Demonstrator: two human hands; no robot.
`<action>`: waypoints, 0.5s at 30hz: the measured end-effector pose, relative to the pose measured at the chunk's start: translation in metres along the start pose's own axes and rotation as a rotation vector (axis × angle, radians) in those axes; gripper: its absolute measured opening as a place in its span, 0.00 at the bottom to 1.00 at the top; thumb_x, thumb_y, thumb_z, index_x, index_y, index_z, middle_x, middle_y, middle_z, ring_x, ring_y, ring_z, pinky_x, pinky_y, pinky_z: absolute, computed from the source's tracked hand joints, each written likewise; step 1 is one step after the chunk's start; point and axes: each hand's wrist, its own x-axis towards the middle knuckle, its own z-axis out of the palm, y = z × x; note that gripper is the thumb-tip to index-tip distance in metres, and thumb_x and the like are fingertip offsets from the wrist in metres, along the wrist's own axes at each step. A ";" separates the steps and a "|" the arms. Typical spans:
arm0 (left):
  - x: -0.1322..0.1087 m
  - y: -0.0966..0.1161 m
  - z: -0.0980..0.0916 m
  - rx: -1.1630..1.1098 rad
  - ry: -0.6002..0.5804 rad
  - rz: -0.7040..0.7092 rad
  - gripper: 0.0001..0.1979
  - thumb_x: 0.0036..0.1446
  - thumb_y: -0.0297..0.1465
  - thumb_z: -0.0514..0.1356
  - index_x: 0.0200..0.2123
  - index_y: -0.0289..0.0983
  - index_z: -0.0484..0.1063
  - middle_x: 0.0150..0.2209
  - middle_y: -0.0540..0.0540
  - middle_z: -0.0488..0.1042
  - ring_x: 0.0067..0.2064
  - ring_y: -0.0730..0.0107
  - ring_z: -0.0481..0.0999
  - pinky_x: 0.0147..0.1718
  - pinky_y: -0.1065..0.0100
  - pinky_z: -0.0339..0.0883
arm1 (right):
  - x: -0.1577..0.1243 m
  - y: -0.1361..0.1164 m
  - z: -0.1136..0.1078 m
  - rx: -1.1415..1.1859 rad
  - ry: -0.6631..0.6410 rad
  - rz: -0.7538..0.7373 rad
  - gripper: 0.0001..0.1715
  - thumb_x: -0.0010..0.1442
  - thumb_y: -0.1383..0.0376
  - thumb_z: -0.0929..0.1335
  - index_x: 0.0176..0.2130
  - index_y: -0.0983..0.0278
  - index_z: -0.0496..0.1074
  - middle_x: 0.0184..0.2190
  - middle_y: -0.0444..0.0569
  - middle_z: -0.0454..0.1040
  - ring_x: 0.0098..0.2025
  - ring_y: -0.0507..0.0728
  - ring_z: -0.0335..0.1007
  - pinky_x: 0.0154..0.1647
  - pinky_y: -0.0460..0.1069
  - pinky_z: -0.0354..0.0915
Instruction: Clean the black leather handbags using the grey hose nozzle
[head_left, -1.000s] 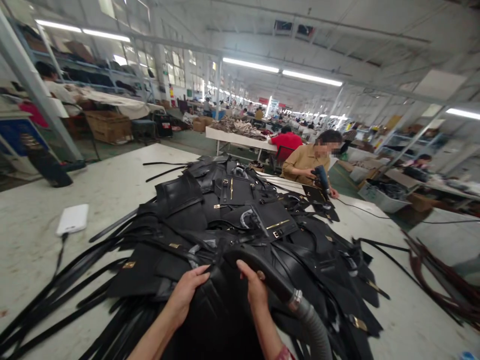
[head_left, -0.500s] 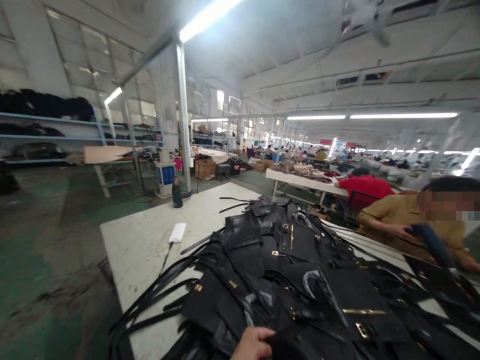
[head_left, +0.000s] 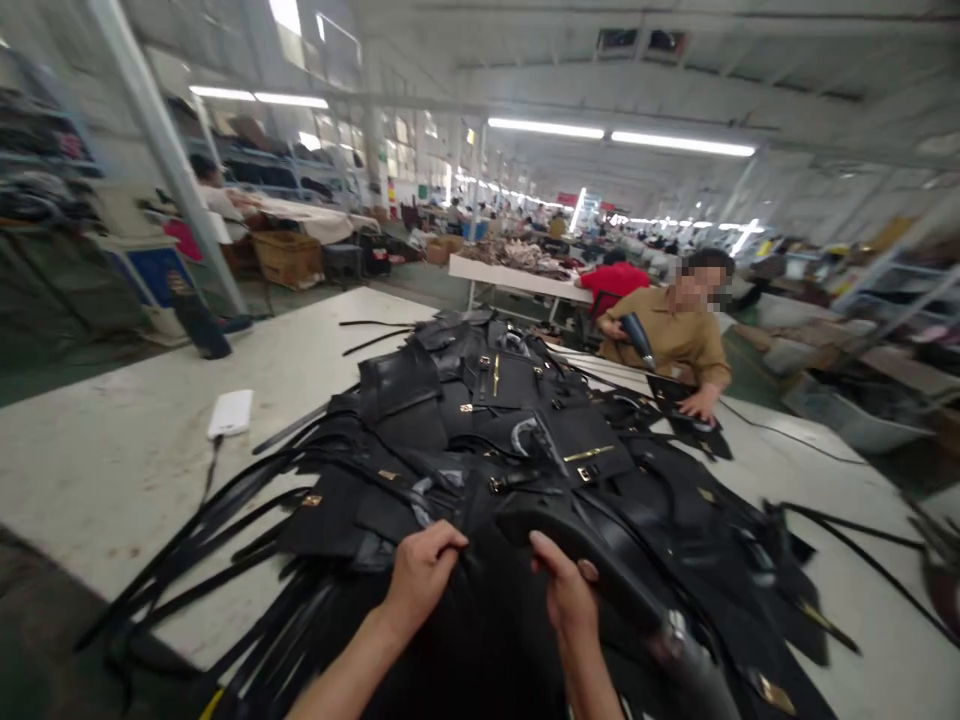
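A big heap of black leather bag pieces (head_left: 517, 440) with gold buckles and long straps covers the white table (head_left: 112, 450). My left hand (head_left: 420, 575) is closed, pinching the edge of the nearest black leather piece (head_left: 465, 640) at the bottom centre. My right hand (head_left: 566, 595) is wrapped round a black handheld tool (head_left: 592, 555) whose grey hose (head_left: 697, 675) runs off to the lower right. The tool's head lies over the heap just beyond my fingers.
A white power bank (head_left: 231, 412) with a cable lies on the table's left part. Across the table a person in a tan shirt (head_left: 667, 335) holds a heat gun over a black piece. Loose straps (head_left: 847, 525) trail to the right. Shelves and other workers fill the hall behind.
The view swung left and up, then back down to the heap. Both my hands are in view again on the leather piece and the tool, much as a second ago.
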 end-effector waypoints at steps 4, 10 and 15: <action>0.003 0.003 0.005 -0.019 -0.040 -0.035 0.10 0.49 0.25 0.52 0.25 0.39 0.73 0.26 0.50 0.76 0.31 0.68 0.76 0.33 0.69 0.65 | -0.010 -0.001 0.005 0.147 -0.116 0.219 0.14 0.40 0.59 0.75 0.15 0.60 0.69 0.19 0.45 0.71 0.26 0.56 0.68 0.37 0.53 0.69; 0.000 0.003 0.004 -0.081 -0.065 -0.195 0.10 0.44 0.24 0.52 0.24 0.40 0.72 0.26 0.51 0.77 0.32 0.66 0.76 0.34 0.69 0.65 | -0.032 -0.001 0.007 0.173 -0.249 0.094 0.14 0.40 0.62 0.76 0.15 0.61 0.68 0.19 0.41 0.68 0.24 0.53 0.63 0.31 0.50 0.66; 0.001 -0.001 0.003 -0.137 -0.048 -0.284 0.05 0.47 0.30 0.56 0.23 0.39 0.72 0.26 0.49 0.76 0.33 0.63 0.75 0.36 0.67 0.66 | -0.026 0.001 0.000 0.171 -0.179 0.076 0.10 0.39 0.62 0.76 0.19 0.61 0.71 0.19 0.41 0.70 0.24 0.54 0.65 0.32 0.53 0.68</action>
